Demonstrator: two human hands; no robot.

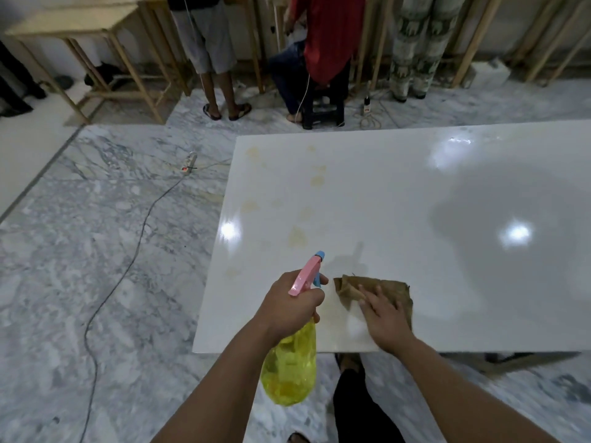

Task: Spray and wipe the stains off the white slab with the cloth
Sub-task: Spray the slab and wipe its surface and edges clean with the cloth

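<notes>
The left hand (289, 306) is curled round the neck of a translucent yellow spray bottle (289, 372) with a pink and blue trigger head, held over the near left edge of the glossy white slab (399, 203), nozzle aimed at the pale yellowish stains (297, 235) farther in. Just beside it, the right hand (385, 318) lies flat, fingers straight, on a crumpled brown cloth (393, 287) resting on the slab

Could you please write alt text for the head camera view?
A left hand grips a yellow spray bottle with a pink head aimed over a glossy white slab with yellowish stains, while the right hand presses a brown cloth flat near its front edge.
</notes>
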